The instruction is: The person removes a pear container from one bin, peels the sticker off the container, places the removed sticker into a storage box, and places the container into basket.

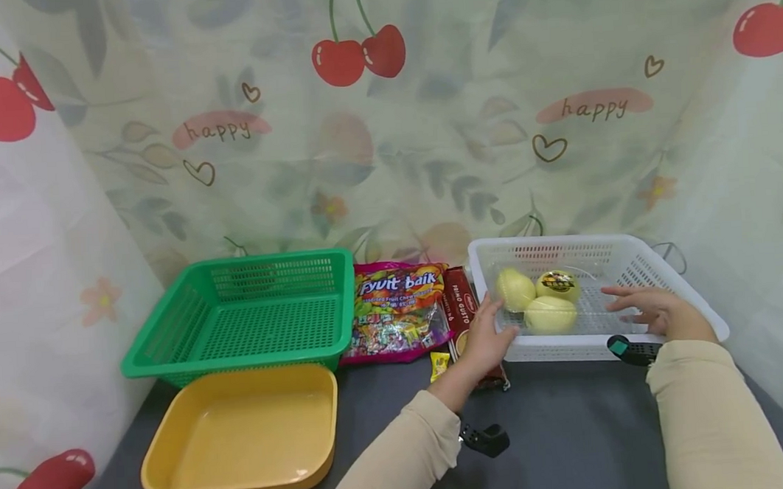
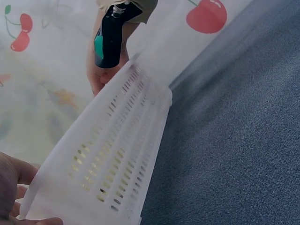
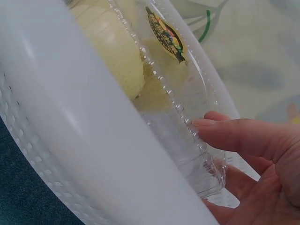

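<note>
Head: clear plastic container (image 1: 590, 309) of pale-yellow round fruits (image 1: 551, 316), inside white perforated plastic basket (image 1: 570, 348), far right; left hand (image 1: 484, 341) at basket's left side, digits apart. Left wrist: hand astride basket rim. Right wrist: right hand (image 3: 279, 173), digits spread, at container's right end.

Back curtain (image 1: 427, 161): pale, with red cherries (image 1: 338, 62), grey leaves (image 1: 465, 189), brown hearts (image 1: 549, 147), "happy" lettering (image 1: 218, 128)
Side curtains (image 1: 39, 233): whiter, lightly creased, same cherry print
Tabletop (image 1: 574, 427): dark blue-grey, fine-grained in the left wrist view
Light: soft, brighter along the sides
</note>
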Action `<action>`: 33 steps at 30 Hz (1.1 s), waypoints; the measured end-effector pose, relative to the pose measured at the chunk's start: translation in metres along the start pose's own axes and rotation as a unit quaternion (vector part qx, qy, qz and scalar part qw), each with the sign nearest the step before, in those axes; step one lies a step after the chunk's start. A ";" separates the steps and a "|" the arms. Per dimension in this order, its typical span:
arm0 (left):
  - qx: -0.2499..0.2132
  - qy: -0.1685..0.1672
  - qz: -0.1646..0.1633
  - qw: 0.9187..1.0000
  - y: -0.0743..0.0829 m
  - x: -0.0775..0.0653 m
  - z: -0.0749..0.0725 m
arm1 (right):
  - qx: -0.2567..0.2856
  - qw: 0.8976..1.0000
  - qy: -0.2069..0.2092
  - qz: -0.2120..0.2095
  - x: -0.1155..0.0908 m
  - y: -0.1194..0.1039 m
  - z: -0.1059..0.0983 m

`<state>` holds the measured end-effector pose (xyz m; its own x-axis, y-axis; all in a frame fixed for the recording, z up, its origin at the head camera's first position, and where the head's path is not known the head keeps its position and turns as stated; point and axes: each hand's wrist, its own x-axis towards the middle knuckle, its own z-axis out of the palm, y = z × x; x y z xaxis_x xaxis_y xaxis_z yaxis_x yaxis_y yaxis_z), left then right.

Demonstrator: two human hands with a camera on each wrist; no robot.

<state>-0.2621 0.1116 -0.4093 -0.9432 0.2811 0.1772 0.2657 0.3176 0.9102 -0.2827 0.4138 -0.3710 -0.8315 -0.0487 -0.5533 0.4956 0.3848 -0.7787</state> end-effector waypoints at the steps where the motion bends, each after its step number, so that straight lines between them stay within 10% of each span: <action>1: 0.000 0.001 0.002 1.000 0.000 0.000 0.001 | 0.012 1.000 0.000 -0.003 0.000 0.000 0.000; 13: -0.012 -0.008 0.015 1.000 -0.005 0.001 0.003 | 0.083 0.995 0.051 -0.024 0.006 0.002 0.005; 33: -0.020 -0.037 0.007 0.999 -0.006 -0.001 -0.001 | -0.019 0.989 0.054 -0.139 0.009 0.007 0.001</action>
<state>-0.2630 0.1090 -0.4144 -0.9214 0.3524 0.1640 0.2699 0.2764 0.9224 -0.2867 0.4149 -0.3820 -0.9573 -0.0597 -0.2830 0.2361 0.4042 -0.8837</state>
